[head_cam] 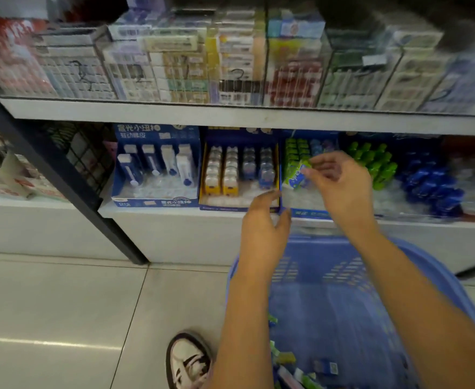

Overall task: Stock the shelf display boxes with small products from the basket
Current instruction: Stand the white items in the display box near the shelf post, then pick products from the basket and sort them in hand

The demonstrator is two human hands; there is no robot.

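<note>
**shelfnewbie:** ok so where's the actual product right now?

**aisle7:** It's the small green-and-white packet (297,176), a bit right of centre. It's over the open blue cardboard display box (309,213) on the lower shelf. The right hand (340,186) has it pinched at the fingertips (319,162), though it's pretty blurry. More green pieces are stacked at the back of that same box.

**shelfnewbie:** and the other hand?

**aisle7:** The left hand (264,220) is at 7 o'clock from the packet, by the box's front left corner. Its fingers are loosely bent with nothing in them. I can't tell if it touches the cardboard.

**shelfnewbie:** basket?

**aisle7:** The blue slotted plastic basket (337,276) is at 5 o'clock in the view, under both forearms. There's a scatter of little green and blue items (285,357) in its bottom.

At 9 o'clock from the box there's a yellow-and-blue display box of small pale and dark pieces (239,167). Past that is a blue box of white stick-shaped things (154,164). At 3 o'clock are green bottles (376,164), then dark blue ones (432,186).

At 12 o'clock the upper shelf holds clear boxes (230,57), too smeared to read. A white-and-black sneaker (188,360) is at 6 o'clock on pale floor tiles (62,304).
</note>
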